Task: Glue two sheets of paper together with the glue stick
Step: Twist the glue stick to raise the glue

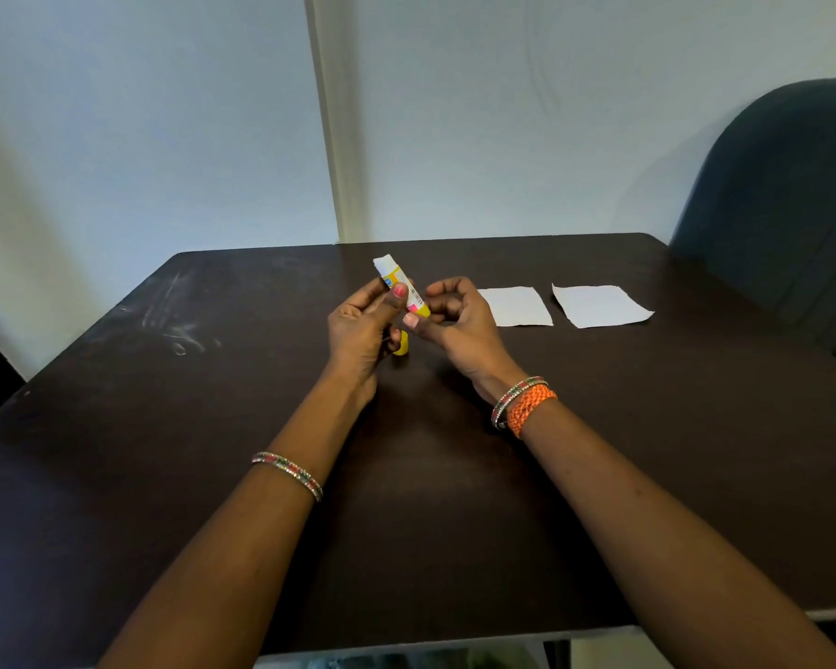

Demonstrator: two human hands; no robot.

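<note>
Pale walls met at a cream corner strip behind a dark brown wooden table (pixel 213 427), and a dark blue padded chair (pixel 783 195) stood at its far right corner. Above the middle of the table, the person's left hand (pixel 363 325) gripped a yellow-and-white glue stick (pixel 404 287), thumb pressed against its label, with the white end tilted up and away and the yellow base pointing down toward the right hand (pixel 447 316). That right hand's thumb and fingers curled round the base, seemingly pinching it; I judged this a twisting grip, used to wind the glue up out of the tube. A small yellow cap (pixel 400 344) showed just below the left hand; whether it was tucked in the lower fingers or lay on the table could not be told. Keeping it close would make recapping easy.

Two small white paper sheets lay flat to the right, apart from each other: the nearer sheet (pixel 520 306) just beyond the right hand, the farther sheet (pixel 599 306) with an uneven top edge. Neither was touched, and no glue showed on them, so the gluing itself seemed not yet begun. Beaded bangles circled both wrists, with an orange braided band (pixel 532 408) on the right.
</note>
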